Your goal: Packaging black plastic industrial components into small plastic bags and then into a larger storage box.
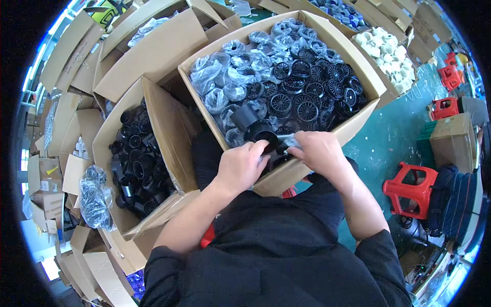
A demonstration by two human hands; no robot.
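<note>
My left hand (pixel 241 165) is closed on a black plastic fitting (pixel 246 118) with short round tubes, held over the near edge of a large cardboard box (pixel 376 88). Beside it my right hand (pixel 321 152) pinches a piece of clear plastic bag (pixel 289 141) against the fitting's right side; fingers partly hide the contact. Inside the box, round black spoked covers (pixel 307 108) lie loose on the right. Parts wrapped in clear bags (pixel 215 77) fill its left and far side.
To the left stands a taller-flapped carton (pixel 169 128) of loose black fittings (pixel 140 163). A bagged bundle (pixel 95 197) hangs by its outer side. White parts (pixel 386 59) fill a box at the far right. A red stool (pixel 411 188) stands on the green floor (pixel 376 146).
</note>
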